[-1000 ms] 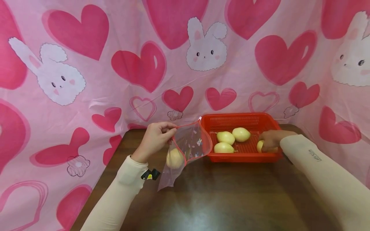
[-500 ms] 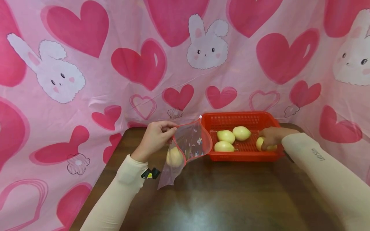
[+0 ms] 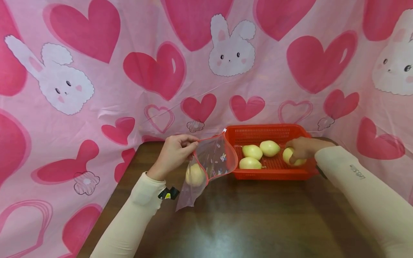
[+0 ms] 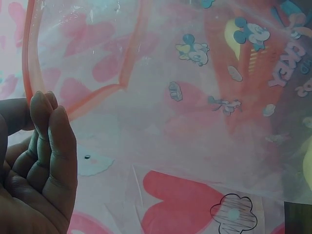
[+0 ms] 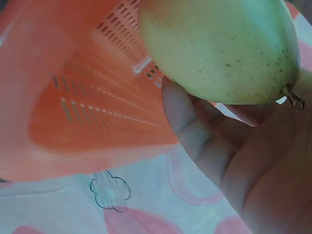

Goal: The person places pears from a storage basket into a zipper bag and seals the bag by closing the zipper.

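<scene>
My left hand [image 3: 176, 152] pinches the red-edged mouth of a clear zipper bag [image 3: 211, 157] between thumb and fingers. The bag's mouth gapes toward the basket, and one pale yellow pear [image 3: 195, 175] lies inside it. Cartoon figures are printed on the clear film, seen close in the left wrist view. My right hand [image 3: 302, 147] grips another pear [image 5: 224, 48] at the right end of a red plastic basket [image 3: 267, 174]. In the right wrist view its fingers curl under that pear, whose brown stem points toward the palm.
Three more pears, among them a front one [image 3: 250, 163], sit in the left half of the basket. The basket stands at the back of a dark wooden table [image 3: 232, 215]. A pink cloth [image 3: 196, 82] with hearts and rabbits hangs behind.
My right hand has lifted its pear slightly and shifted it a little left within the basket. The left hand and the bag have stayed nearly still.
</scene>
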Motion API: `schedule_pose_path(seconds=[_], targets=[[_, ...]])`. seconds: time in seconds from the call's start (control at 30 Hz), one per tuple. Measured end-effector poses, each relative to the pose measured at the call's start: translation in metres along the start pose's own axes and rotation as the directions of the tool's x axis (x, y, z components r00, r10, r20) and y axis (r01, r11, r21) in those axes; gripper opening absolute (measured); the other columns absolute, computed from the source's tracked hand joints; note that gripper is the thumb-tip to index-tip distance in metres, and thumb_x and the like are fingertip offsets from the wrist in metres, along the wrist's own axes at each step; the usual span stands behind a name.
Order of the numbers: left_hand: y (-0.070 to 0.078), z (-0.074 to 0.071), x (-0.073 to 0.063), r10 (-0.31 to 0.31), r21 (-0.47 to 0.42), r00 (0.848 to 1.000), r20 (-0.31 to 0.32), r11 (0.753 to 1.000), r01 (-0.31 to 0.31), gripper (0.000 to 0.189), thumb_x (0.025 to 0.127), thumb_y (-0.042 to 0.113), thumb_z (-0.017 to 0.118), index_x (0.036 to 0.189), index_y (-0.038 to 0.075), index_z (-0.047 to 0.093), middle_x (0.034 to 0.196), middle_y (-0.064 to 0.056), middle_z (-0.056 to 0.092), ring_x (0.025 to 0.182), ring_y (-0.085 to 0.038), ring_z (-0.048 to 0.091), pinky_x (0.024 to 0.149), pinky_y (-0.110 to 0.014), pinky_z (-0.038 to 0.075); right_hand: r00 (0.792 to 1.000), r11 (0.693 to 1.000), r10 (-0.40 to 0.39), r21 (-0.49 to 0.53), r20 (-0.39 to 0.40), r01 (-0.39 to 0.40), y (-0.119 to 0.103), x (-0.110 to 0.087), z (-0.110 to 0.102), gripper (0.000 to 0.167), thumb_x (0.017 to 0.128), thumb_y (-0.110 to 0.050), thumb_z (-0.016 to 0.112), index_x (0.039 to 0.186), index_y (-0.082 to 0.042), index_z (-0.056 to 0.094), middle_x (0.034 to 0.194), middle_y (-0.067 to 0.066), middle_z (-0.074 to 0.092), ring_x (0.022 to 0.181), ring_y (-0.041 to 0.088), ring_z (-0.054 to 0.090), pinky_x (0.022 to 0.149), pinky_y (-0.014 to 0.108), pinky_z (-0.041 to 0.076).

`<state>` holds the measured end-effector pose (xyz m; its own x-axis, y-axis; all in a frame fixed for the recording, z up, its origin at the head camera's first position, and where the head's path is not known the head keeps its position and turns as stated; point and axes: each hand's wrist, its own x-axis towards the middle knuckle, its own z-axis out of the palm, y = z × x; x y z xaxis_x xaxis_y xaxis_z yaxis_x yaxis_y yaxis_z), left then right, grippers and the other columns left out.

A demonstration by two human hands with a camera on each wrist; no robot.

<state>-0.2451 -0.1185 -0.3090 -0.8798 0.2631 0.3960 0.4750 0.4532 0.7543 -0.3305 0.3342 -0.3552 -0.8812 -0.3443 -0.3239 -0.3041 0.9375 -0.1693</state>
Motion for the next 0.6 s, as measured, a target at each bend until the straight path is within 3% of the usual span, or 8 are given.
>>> schedule_pose_path(seconds=[0.3,0.6], targets=[[-0.001,0.002,0.002,0.004,-0.003,1.000,0.002,1.000,-0.004,0.013,0.091,0.012,0.068,0.102,0.007,0.074,0.064,-0.002,0.064,0.055,-0.024,0.063,0.052,-0.036,0.055,0.993,0.997,-0.064,-0.047,-0.100,0.060,-0.015,-0.002,-0.009,0.060,0.072,-0.030,0.080,0.124,-0.006,0.062,0.116,0.011,0.063,0.101,0.031,0.055,0.087,0.059,0.045],[-0.001,0.005,0.003,0.013,-0.003,1.000,0.003,1.000,-0.013,0.013,0.091,0.014,0.068,0.100,0.006,0.074,0.063,-0.001,0.064,0.054,-0.022,0.062,0.048,-0.032,0.051,0.970,0.984,-0.159,-0.114,-0.184,0.140,-0.050,-0.008,-0.022,0.061,0.071,-0.031,0.081,0.124,-0.007,0.062,0.116,0.010,0.063,0.105,0.033,0.056,0.091,0.058,0.043]])
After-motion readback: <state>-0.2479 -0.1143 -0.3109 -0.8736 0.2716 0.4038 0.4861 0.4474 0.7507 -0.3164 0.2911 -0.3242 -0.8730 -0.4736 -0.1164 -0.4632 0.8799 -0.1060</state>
